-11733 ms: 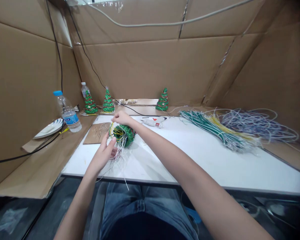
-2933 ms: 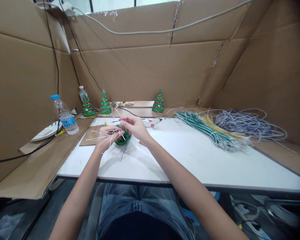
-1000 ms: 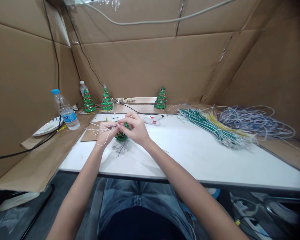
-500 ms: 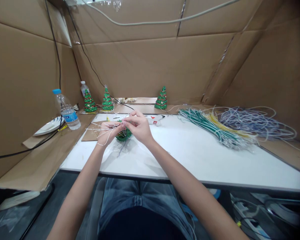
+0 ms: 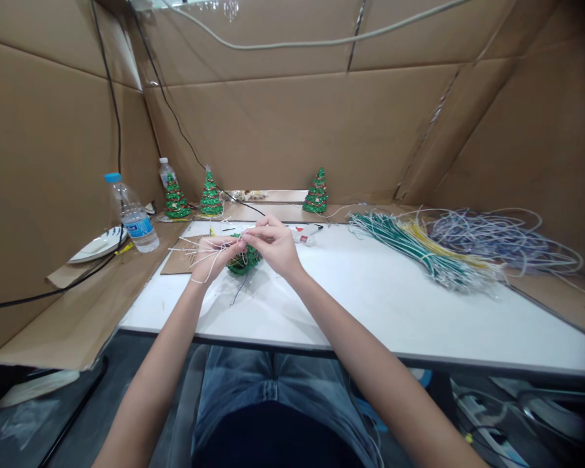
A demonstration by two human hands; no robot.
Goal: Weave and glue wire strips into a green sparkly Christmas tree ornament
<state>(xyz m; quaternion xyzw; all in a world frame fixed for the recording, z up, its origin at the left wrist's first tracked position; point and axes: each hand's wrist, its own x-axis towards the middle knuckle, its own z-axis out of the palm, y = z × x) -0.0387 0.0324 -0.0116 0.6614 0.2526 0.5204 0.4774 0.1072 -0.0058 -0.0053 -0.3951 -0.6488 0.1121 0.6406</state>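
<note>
My left hand (image 5: 213,259) is closed on several thin white wires (image 5: 188,249), which fan out to the left past the wrist. Its thumb and fingertips meet those of my right hand (image 5: 274,244), which pinches at the same wires near their ends. The exact spot between the fingertips is hidden. Just behind and below the hands, a round green woven piece (image 5: 244,261) shows, with a thin dark strand hanging from it onto the white table. Whether the wires join this piece I cannot tell.
Small green Christmas trees (image 5: 315,192) stand along the back. A water bottle (image 5: 139,224) and a plate (image 5: 99,245) are at left. A glue gun (image 5: 302,238) lies behind my right hand. Bundled green wires (image 5: 394,240) and tangled pale wires (image 5: 497,237) lie at right.
Both hands stay together at nearly the same place, fingertips still meeting. The whole view has shifted very slightly. A little more of the green piece shows between the hands.
</note>
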